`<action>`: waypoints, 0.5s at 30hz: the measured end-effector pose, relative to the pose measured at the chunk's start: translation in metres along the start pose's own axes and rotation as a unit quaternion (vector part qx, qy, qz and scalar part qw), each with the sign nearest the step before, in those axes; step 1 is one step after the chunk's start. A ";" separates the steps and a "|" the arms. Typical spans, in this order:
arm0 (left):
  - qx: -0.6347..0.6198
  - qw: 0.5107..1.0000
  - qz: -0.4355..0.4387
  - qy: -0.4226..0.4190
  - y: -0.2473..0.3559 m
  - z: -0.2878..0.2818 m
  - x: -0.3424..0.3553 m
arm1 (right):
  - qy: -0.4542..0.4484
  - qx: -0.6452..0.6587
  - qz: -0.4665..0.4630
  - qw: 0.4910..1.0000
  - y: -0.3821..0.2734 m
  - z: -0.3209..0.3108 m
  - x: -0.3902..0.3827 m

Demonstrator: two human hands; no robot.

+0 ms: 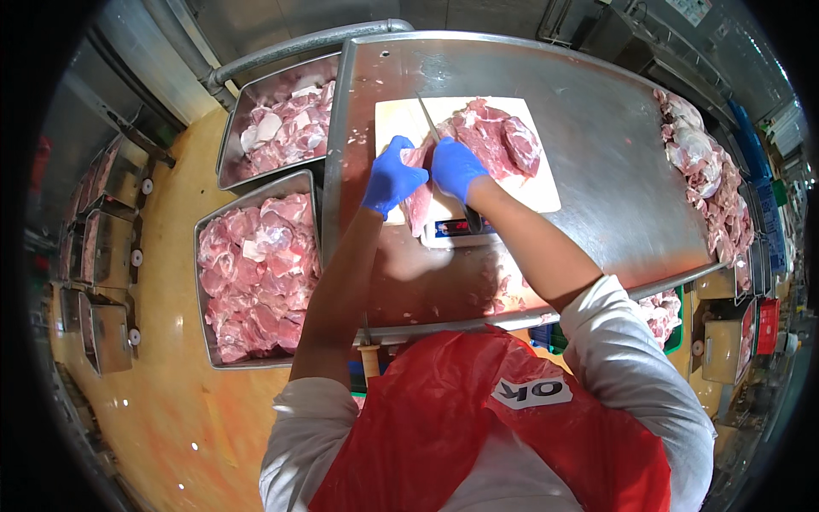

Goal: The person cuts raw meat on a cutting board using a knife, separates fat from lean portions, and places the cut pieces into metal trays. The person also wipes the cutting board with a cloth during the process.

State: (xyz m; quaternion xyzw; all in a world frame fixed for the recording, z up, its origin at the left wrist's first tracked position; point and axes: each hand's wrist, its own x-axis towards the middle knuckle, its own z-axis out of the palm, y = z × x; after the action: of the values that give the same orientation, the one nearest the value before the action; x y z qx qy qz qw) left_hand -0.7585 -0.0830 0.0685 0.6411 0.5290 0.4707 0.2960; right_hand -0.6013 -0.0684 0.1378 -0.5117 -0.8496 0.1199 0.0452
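Note:
My left hand (395,177), in a blue glove, grips a long pink piece of meat (416,209) at the left of a white cutting board (533,196). My right hand (455,168), also gloved, has curled fingers beside that piece, over a long knife (426,112) whose blade points away from me. A dark handle (473,224) shows below my wrist; what my right fingers hold is hidden. A larger cut of meat (496,142) lies on the board to the right. A small scale (448,237) with a display shows at the board's near edge.
A steel table (612,183) carries a heap of meat (699,171) along its right side. Two steel tubs of meat (284,128) (252,277) stand at the left. A green crate (675,340) sits below right. Wheeled bins (109,247) line the far left; a pipe (303,43) runs behind.

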 end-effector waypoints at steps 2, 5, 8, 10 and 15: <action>-0.020 1.000 -0.010 0.001 -0.001 0.000 -0.003 | -0.023 -0.065 0.001 0.998 0.007 0.019 0.020; 0.008 0.998 0.022 0.058 -0.004 0.004 -0.007 | -0.110 -0.074 0.004 0.991 -0.003 0.015 0.014; -0.019 0.998 -0.049 0.036 -0.003 0.009 -0.003 | -0.142 -0.107 -0.049 0.983 0.018 0.028 -0.031; -0.050 0.998 -0.047 0.001 -0.014 0.007 -0.003 | -0.145 -0.095 -0.055 0.983 0.043 0.046 -0.075; -0.085 0.990 0.087 -0.076 -0.021 -0.022 -0.010 | -0.234 -0.007 0.056 0.971 0.057 0.017 -0.153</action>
State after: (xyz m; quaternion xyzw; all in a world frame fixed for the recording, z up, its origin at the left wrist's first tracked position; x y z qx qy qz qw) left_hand -0.7869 -0.0896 0.0550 0.6908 0.4054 0.4880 0.3469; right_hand -0.4834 -0.1803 0.1144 -0.5165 -0.8073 0.2325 -0.1655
